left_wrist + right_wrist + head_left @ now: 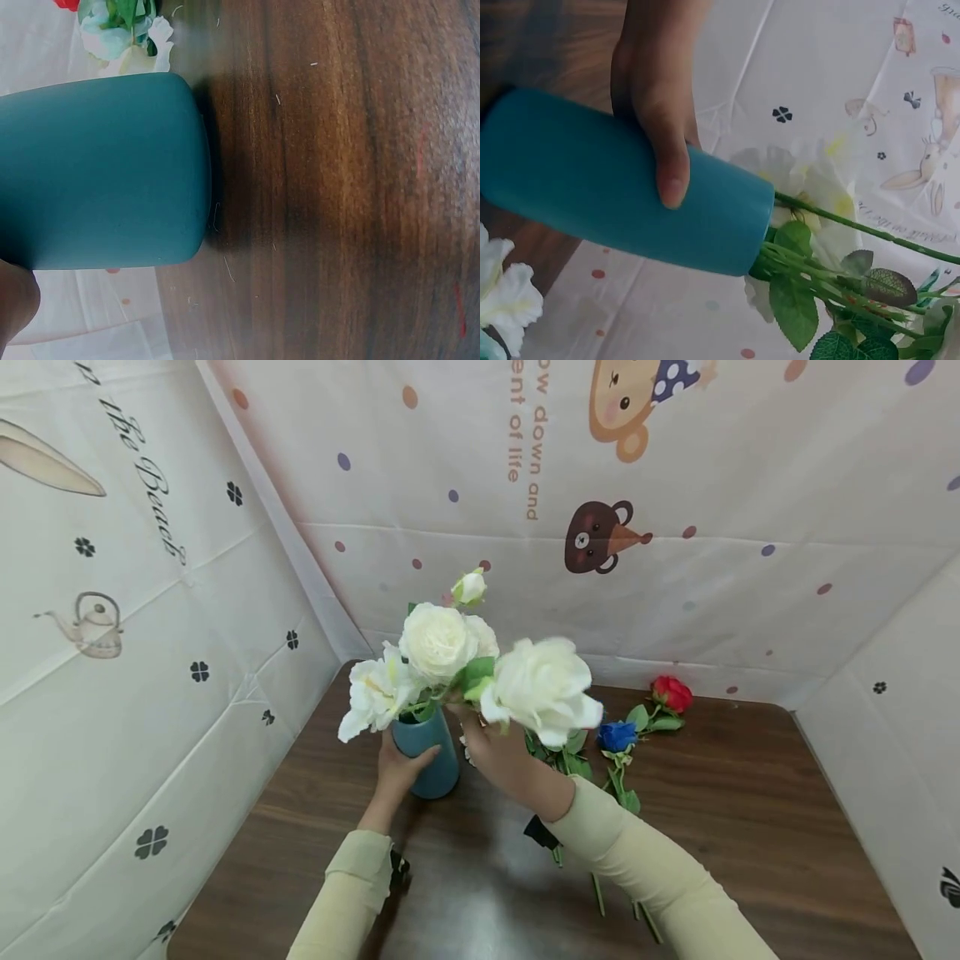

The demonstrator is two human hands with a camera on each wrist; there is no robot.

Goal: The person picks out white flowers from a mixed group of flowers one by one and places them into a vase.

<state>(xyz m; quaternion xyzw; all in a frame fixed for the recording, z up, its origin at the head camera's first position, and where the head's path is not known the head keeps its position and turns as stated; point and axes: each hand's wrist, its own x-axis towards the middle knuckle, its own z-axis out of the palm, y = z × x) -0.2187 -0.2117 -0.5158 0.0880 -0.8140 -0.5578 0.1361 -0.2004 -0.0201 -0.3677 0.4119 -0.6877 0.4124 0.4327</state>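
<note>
A blue-teal vase (444,770) stands tilted on the table, with my left hand (397,768) gripping its side, thumb across the front. The right wrist view shows that thumb on the vase (607,187) and green stems (832,277) coming out of its mouth. White flowers (437,643), a white lily (378,689) and a white bud (470,587) rise above the mouth. My right hand (517,768) is beside the mouth, pinching the stem of a large white rose (542,689); its fingertips are partly hidden behind blooms and leaves.
On the brown wooden table (720,810), a red rose (671,693) and a blue rose (617,737) lie to the right with long stems. A small black object (540,832) is near my right sleeve. Printed white sheets (450,460) hang behind and at both sides.
</note>
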